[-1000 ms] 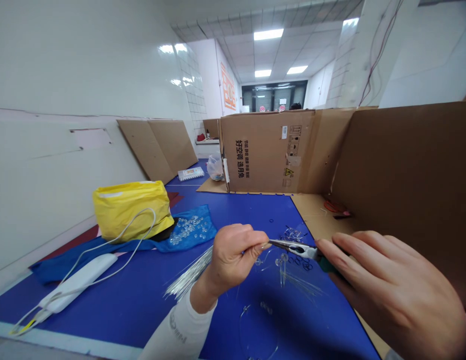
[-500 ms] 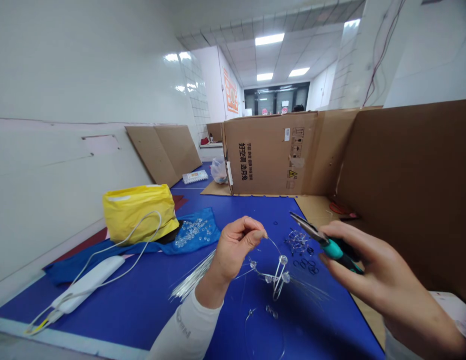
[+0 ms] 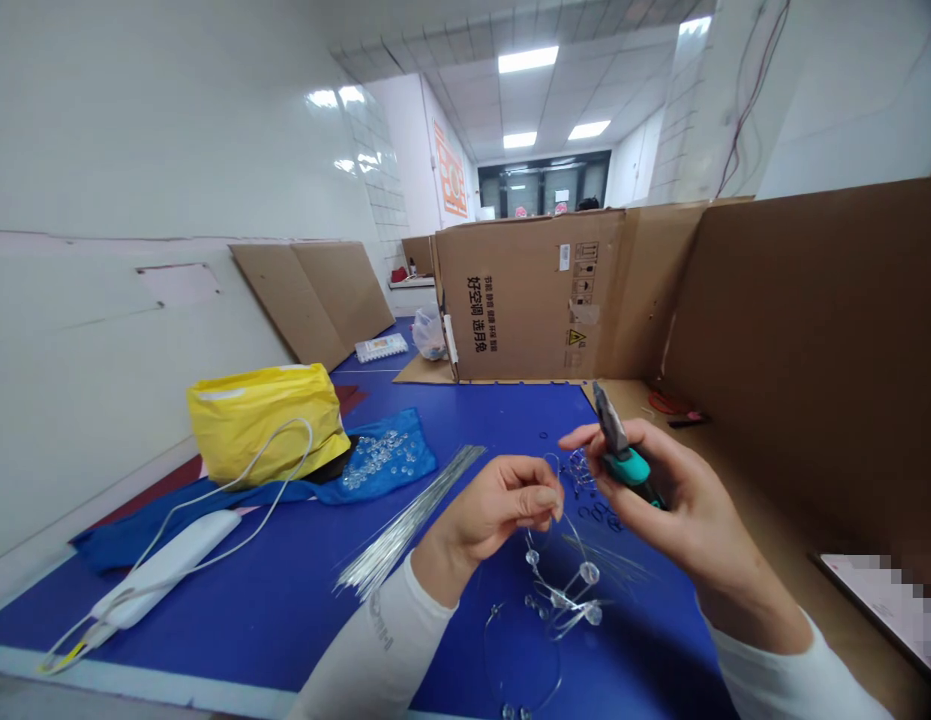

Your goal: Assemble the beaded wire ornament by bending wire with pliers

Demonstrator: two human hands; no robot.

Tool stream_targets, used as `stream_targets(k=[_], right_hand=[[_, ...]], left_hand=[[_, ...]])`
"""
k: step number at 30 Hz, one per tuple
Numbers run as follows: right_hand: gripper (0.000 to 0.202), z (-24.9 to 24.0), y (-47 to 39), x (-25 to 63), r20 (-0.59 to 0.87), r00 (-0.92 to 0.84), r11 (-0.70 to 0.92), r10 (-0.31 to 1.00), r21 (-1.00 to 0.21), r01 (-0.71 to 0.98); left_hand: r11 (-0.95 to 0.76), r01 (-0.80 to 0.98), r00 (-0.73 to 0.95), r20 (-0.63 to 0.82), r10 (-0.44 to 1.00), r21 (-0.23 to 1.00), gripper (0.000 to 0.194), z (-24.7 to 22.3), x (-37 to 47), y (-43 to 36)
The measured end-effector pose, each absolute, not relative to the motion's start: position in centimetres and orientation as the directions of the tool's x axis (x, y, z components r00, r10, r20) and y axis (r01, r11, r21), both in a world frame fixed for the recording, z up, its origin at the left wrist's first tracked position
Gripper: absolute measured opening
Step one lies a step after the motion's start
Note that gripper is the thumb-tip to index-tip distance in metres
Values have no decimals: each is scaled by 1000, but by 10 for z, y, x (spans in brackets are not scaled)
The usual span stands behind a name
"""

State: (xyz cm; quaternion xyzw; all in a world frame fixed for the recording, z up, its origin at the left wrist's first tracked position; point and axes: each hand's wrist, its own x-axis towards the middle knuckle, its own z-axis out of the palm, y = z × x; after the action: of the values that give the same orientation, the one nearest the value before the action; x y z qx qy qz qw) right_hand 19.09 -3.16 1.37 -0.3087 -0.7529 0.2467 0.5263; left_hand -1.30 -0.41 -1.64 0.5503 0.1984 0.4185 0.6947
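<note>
My left hand point(image 3: 510, 505) pinches the end of a thin wire, from which a wire piece with clear beads point(image 3: 589, 573) hangs over the blue table. Held in my right hand point(image 3: 675, 500) are pliers point(image 3: 631, 468) with teal and black handles, their jaws pointing up. The right index finger reaches toward the wire near the left fingertips; whether it touches is unclear. Below lies a curved wire point(image 3: 559, 670) with beads at its ends. Black rings point(image 3: 604, 515) and a small beaded wire cluster point(image 3: 581, 468) lie behind, partly hidden by my right hand.
A bundle of straight wires point(image 3: 412, 525) lies left of my left hand. Loose clear beads point(image 3: 382, 455) rest on a blue cloth point(image 3: 424, 440) beside a yellow bag point(image 3: 266, 425). A white power strip point(image 3: 165, 570) is at the left. Cardboard point(image 3: 540, 300) stands behind and right.
My left hand has moved right and slightly down with the beaded wire. My right hand has come closer to it, and the pliers have turned more upright.
</note>
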Motion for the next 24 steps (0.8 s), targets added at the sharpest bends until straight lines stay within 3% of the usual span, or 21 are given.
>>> stream_targets(k=[9,14,20,24], right_hand=[[39,10,-24,193,704,-416,802,576,-585,121],[34,12,-24,190,718,-457,831,525,-548,94],[36,13,-26,190,709,-354,785,610,-603,145],[22,16,-28,196,615,-290,678,733,-688,257]], left_hand=[[167,-357,615,96,783,919,52,-26,-6,0],[187,-354,622,81,779,916,53,-31,-5,1],[69,-346,522,131,843,936,51,-17,-6,-2],[-128,-310,383,247,890,942,42,-12,-12,-1]])
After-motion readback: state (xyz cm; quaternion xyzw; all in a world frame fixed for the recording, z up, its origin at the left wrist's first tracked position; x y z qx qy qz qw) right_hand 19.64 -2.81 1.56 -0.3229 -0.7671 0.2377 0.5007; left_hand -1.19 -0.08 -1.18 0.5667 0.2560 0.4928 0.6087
